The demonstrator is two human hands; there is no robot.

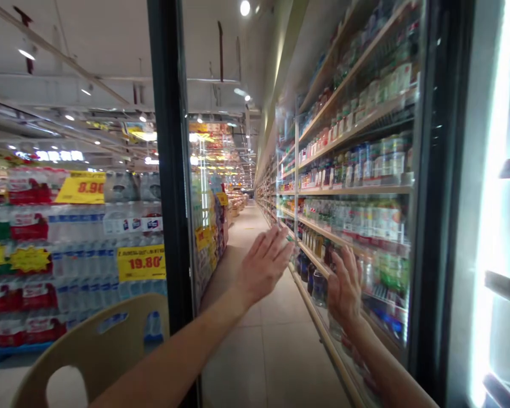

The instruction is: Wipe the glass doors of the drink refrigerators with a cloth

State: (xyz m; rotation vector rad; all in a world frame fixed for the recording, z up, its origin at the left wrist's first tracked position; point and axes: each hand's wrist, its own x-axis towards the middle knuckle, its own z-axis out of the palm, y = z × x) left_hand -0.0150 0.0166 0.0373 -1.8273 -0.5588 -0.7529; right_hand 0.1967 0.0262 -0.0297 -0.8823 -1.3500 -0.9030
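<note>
Before me stands a dark-framed glass door point(238, 351), swung out into the aisle. My left hand point(263, 265) reaches up in front of the glass, its fingers stretched out and slightly blurred. A small greenish spot shows by those fingertips, too unclear to name. To the right, my right hand point(345, 286) is raised at the glass with fingers apart and a little bent, holding nothing that I can see. Whether either palm touches the pane I cannot tell. Shelves of bottles point(378, 221) appear in the glass behind the right hand.
At left, a beige chair back point(123, 323) stands close to the door's dark frame point(170, 170). Behind it are stacked packs of bottled drinks point(80, 283) with yellow price signs point(141, 262). A bright cabinet light strip point(488, 198) runs down the right side. The tiled aisle shows through the glass.
</note>
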